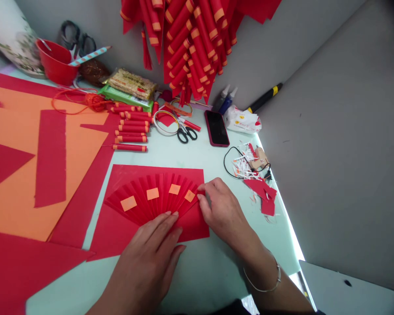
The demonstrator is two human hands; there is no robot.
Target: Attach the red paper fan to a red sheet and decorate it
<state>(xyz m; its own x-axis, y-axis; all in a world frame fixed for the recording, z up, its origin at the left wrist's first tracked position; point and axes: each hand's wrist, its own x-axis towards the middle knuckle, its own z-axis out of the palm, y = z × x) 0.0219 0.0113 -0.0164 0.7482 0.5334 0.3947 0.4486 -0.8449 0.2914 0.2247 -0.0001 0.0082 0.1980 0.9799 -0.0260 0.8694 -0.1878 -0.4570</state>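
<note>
A pleated red paper fan lies spread over a flat red paper sheet. Several small orange paper pieces sit along its folds, one of them an orange square at the left. My left hand rests flat on the fan's lower middle, fingers stretched out, covering its base. At the fan's right end, the thumb and forefinger of my right hand pinch its edge, just beside another orange square.
Behind the sheet lie red paper rolls, scissors, tape and a phone. Paper scraps and a glue gun are at right. Orange sheets cover the left. Red firecracker decorations hang at the back.
</note>
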